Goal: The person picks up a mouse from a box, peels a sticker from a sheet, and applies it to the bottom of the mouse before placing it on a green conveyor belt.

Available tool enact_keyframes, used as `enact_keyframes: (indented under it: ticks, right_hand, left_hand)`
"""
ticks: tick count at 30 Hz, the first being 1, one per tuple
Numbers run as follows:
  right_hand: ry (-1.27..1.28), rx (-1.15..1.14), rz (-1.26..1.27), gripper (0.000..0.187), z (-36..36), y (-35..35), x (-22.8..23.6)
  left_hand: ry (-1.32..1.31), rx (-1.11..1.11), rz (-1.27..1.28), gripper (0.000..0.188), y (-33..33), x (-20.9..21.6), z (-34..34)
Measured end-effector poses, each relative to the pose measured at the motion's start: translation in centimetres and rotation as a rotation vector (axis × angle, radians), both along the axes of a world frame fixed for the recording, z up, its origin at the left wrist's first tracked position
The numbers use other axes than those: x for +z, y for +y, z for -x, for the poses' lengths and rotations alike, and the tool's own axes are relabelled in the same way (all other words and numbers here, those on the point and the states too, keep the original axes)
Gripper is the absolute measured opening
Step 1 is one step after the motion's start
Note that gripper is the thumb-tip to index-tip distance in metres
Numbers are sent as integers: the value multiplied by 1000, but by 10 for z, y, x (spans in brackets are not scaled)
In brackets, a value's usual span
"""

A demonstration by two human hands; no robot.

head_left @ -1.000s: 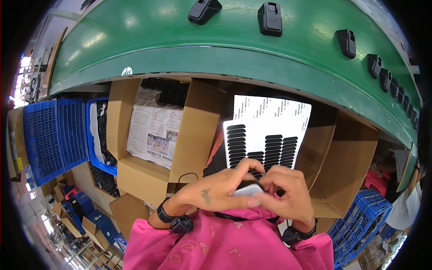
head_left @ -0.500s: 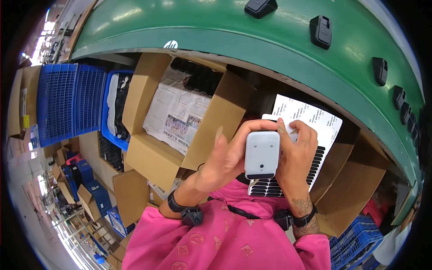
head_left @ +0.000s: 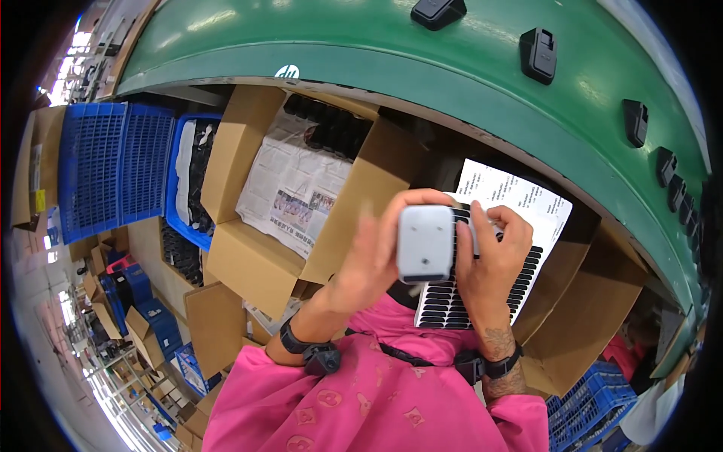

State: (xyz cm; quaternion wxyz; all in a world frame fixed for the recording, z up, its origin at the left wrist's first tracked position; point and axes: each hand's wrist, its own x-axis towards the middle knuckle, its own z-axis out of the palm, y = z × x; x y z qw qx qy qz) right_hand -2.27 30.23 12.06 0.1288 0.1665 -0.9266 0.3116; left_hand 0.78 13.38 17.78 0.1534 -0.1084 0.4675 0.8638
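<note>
My left hand [head_left: 361, 267], slightly blurred, grips a light grey rounded block [head_left: 426, 242] with two small dots and a dark hole on its upward face. My fingers wrap round its far and left sides. Just right of the block is my right hand [head_left: 493, 260], its fingers bent and drawn together over a white sheet [head_left: 553, 205]. Whatever its fingertips hold, if anything, is hidden. Rows of black oblong stickers [head_left: 444, 307] cover the sheet's nearer half, with small print on the far half.
Ahead, a green conveyor or bench [head_left: 361, 71] carries several black cradle-like devices [head_left: 538, 56]. An open carton [head_left: 324, 260] with newspaper [head_left: 275, 177] and black parts stands to the left, beside blue crates [head_left: 113, 169]. Another open carton [head_left: 572, 324] is at the right.
The grey block has moved slightly left and tilted with my left hand. My right hand has come away from its side, so a gap shows between them.
</note>
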Motion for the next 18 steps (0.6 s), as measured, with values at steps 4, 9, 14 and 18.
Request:
enact_keyframes:
  ticks: [4, 9, 14, 18]
  right_hand:
    - [6, 20, -15, 30, 0, -3, 2]
    - [-60, -16, 26, 26, -1, -4, 4]
    - [-41, -37, 89, 22, -2, -3, -5]
    - [-12, -149, 227, 19, -3, -7, -5]
  left_hand:
    - [-149, 90, 302, 38, -9, -39, 6]
    - [-112, -169, 97, 39, -4, -52, 6]
    - [-107, -137, 139, 39, -3, -49, 4]
    - [-79, -115, 183, 42, 0, -44, 2]
